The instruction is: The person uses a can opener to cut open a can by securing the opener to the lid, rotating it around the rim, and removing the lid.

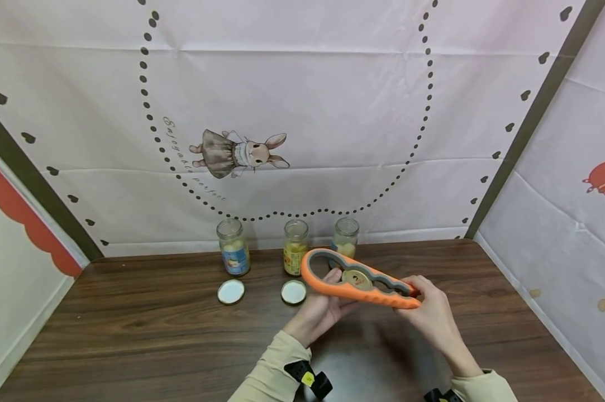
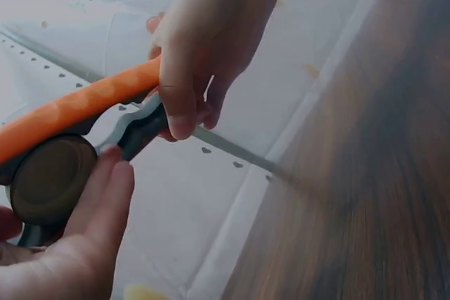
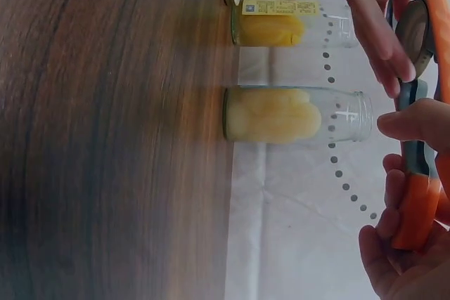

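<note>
An orange-and-grey jar opener (image 1: pixel 332 288) is held above the table, with a gold jar lid (image 1: pixel 356 279) between its arms. My right hand (image 1: pixel 430 310) grips the handle ends. From below, my left hand (image 1: pixel 317 315) holds the lid, thumb on one side and fingers (image 2: pixel 112 187) on the other; part of its grip is hidden by the opener. Behind the opener stands an open glass jar (image 3: pixel 274 114) of pale fruit-like pieces, its lower part covered in the head view.
Two more lidless jars stand along the back edge: a blue-labelled jar (image 1: pixel 236 257) and a yellow-labelled jar (image 1: pixel 293 258). Before them lie two lids, white inside up: a left lid (image 1: pixel 230 291) and a middle lid (image 1: pixel 294 292). A printed cloth (image 1: pixel 332 111) hangs behind the wooden table (image 1: pixel 156 335).
</note>
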The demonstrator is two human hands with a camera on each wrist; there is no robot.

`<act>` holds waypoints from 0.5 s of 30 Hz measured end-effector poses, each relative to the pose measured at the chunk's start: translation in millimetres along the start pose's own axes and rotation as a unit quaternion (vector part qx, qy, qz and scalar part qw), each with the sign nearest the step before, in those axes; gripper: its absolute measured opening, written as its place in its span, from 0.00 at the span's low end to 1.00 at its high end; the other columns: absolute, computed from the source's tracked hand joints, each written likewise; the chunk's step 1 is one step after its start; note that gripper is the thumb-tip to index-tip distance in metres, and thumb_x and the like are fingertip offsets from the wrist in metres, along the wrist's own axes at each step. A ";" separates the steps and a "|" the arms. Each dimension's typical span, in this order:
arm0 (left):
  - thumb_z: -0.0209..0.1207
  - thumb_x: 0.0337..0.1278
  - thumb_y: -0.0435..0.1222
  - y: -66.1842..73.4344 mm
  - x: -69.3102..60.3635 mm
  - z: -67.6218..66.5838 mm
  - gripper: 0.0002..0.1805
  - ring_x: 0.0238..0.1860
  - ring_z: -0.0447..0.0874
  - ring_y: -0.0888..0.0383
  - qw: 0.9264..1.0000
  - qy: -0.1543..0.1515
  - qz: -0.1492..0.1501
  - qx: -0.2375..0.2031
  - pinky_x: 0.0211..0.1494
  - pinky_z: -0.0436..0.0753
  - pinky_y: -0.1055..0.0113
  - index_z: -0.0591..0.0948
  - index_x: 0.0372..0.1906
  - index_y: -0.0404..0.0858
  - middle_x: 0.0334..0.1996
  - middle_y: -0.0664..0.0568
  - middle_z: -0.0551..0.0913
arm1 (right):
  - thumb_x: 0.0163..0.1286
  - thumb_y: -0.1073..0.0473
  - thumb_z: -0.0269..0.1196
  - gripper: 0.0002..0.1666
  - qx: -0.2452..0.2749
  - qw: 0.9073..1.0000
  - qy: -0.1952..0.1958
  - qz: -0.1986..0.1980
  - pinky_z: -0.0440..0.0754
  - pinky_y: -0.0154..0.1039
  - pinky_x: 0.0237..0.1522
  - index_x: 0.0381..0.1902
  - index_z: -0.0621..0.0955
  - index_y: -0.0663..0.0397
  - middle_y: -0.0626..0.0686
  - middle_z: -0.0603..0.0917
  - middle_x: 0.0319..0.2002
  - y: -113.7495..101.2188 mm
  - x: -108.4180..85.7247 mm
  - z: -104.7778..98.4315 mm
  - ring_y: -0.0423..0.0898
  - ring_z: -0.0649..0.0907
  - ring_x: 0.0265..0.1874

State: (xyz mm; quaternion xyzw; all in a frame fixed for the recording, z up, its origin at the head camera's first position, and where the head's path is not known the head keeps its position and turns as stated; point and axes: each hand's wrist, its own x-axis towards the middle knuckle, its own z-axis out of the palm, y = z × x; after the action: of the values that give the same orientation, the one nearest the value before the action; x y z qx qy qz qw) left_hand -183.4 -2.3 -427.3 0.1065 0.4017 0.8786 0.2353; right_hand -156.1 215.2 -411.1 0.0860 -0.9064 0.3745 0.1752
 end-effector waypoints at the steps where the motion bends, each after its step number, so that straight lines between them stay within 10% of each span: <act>1: 0.42 0.76 0.44 0.3 -0.6 0.0 0.31 0.60 0.74 0.47 1.000 -0.008 -0.005 -0.017 0.66 0.67 0.49 0.52 0.72 0.31 0.55 0.42 0.75 | 0.43 0.73 0.75 0.22 0.000 1.000 -0.001 -0.001 0.76 0.43 0.35 0.38 0.83 0.57 0.49 0.80 0.34 0.2 0.3 0.9 0.46 0.77 0.31; 15: 0.44 0.75 0.47 0.3 -3.0 -1.4 0.21 0.64 0.67 0.38 0.995 -0.059 -0.045 -0.061 0.67 0.62 0.44 0.65 0.62 0.38 0.64 0.26 0.64 | 0.42 0.72 0.77 0.23 0.010 1.000 0.003 -0.017 0.75 0.42 0.34 0.38 0.83 0.55 0.48 0.80 0.33 1.4 -2.3 4.0 0.45 0.76 0.32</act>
State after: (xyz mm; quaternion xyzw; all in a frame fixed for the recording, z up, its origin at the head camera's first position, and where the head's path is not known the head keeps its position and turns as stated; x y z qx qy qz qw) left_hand -181.4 -4.9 -428.0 0.1251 0.3376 0.8819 0.3042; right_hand -155.4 213.4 -415.5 0.1021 -0.9006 0.3809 0.1831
